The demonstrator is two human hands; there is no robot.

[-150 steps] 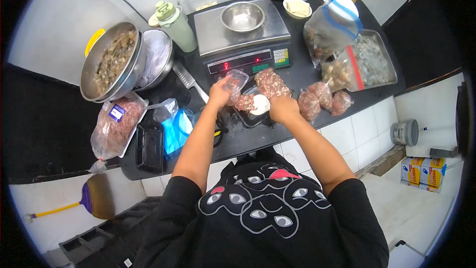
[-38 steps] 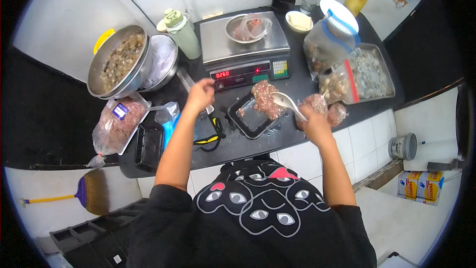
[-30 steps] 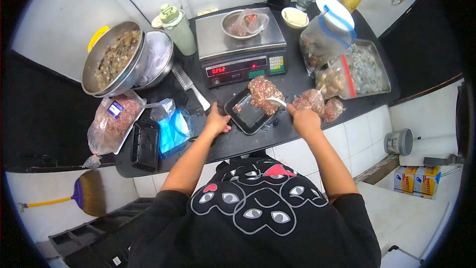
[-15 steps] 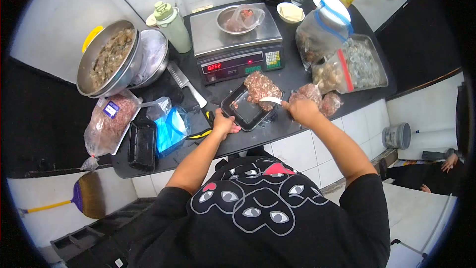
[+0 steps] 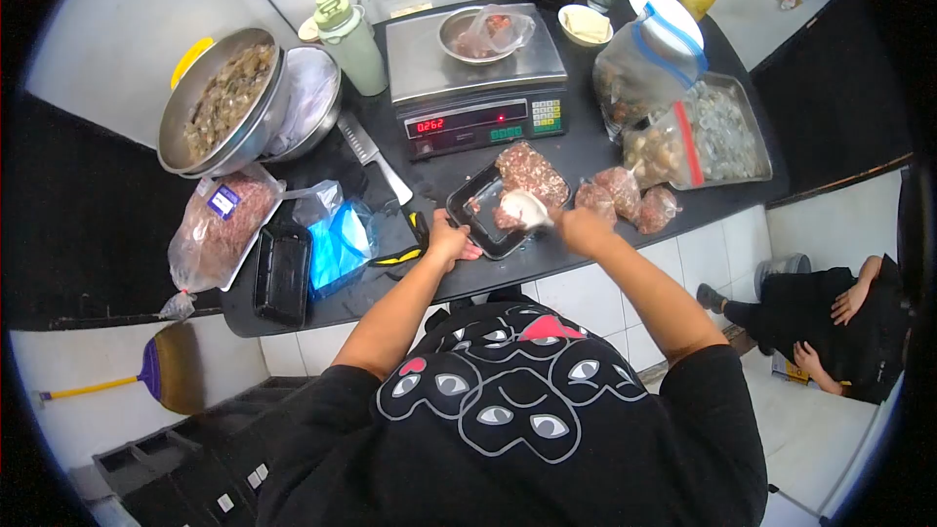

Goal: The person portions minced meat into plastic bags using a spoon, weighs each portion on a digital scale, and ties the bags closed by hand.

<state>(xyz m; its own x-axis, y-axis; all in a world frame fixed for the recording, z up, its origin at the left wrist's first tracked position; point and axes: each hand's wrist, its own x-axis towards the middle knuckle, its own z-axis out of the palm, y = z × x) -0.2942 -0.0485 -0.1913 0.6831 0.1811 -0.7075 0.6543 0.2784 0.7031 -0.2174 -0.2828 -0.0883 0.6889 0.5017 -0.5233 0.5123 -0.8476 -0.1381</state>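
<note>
My left hand (image 5: 452, 242) grips the near left edge of a black foam tray (image 5: 476, 231). Ground meat (image 5: 530, 172) is heaped at the tray's far right end, speckled with pale bits. In my closed right hand (image 5: 586, 231) is a white spoon (image 5: 525, 207), its broad head down in the tray against a small lump of the meat. Just beyond that hand lie several knotted clear bags of ground meat (image 5: 618, 187). A yellow-and-black tool handle (image 5: 400, 256) rests left of my left hand.
Behind the tray stands a digital scale (image 5: 475, 88) bearing a metal bowl. Leftward are a knife (image 5: 376, 158), a blue plastic pack (image 5: 342, 246), another black tray (image 5: 283, 275), a bag of meat (image 5: 226, 224) and stacked bowls (image 5: 220, 102). A shrimp tray (image 5: 766, 161) sits right; another person (image 5: 830, 317) is beyond.
My right hand has turned the spoon so its broad face shows, and a small lump of meat is now separated toward the tray's middle. Another person has come further into view at right.
</note>
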